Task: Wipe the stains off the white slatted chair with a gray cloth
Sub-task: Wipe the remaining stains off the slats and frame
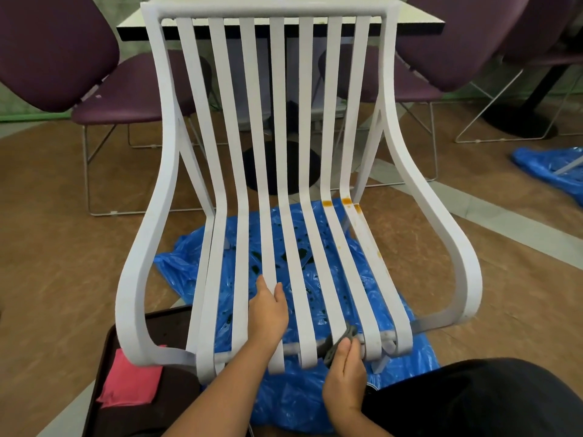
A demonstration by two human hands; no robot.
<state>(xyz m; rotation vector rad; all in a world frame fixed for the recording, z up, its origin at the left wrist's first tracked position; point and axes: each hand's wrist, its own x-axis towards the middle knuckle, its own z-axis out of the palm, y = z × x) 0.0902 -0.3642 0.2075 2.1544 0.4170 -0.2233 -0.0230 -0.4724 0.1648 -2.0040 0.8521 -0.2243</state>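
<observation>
Gray cloth (338,346) is pinched in the right hand (344,378) at the front edge of the white slatted chair (268,11). A seat slat is steadied by the flat, relaxed left hand (268,310). Wiping is judged mid-step: orange stains (346,201) at rear right are not yet cleaned. Cloth is needed there next.

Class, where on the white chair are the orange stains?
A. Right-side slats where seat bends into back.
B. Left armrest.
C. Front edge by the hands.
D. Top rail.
A: the orange stains mark the right-side slats of the white chair at the seat-to-back bend; the other places show no orange.
</observation>
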